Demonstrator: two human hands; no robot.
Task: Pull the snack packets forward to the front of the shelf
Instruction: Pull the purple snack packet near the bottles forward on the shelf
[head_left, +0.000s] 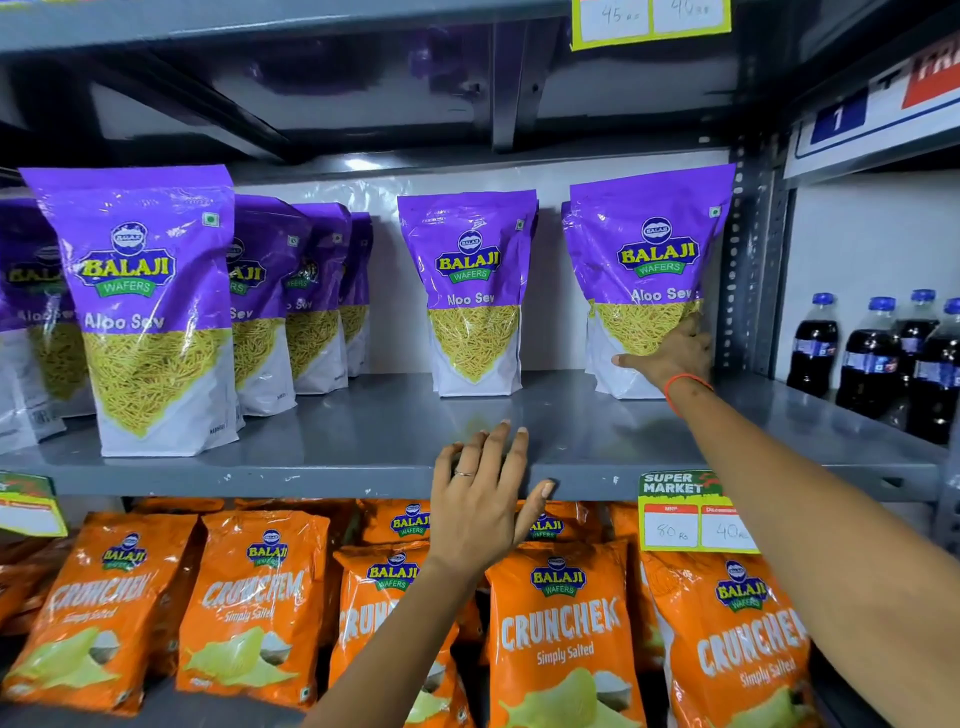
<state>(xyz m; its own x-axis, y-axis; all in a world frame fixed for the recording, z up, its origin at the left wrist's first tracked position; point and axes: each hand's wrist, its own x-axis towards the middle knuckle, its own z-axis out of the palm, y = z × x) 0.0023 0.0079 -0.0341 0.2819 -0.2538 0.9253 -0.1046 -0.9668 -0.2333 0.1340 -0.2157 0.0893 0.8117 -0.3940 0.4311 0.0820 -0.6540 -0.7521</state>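
A: Where is the packet being handled?

B: The purple and white plastic Aloo Sev snack packet (647, 270) stands upright at the back right corner of the grey metal shelf (363, 441), just beside the perforated grey upright post (743, 260); a second packet shows partly behind it; the right hand (672, 351) is wrapped round its lower right side, thumb across the front, fingers hidden behind it.

A: And the other hand?

B: The left hand (485, 499) is spread wide, holding nothing, fingers resting over the front edge of the shelf near the middle.

A: What else stands on that shelf?

B: A middle purple packet (470, 291) far back, well apart from the right one, with bare shelf in front of both; at the left a large purple packet (143, 312) near the front edge, three more in a row behind it, and another at the far left, partly cut off.

A: Around the shelf?

B: Orange Crunchem crisp packets (561, 629) fill the level below, five across the front row; a yellow-green price tag (691, 514) hangs from the front edge at the right; four dark cola bottles with blue caps (872, 348) stand beyond the post.
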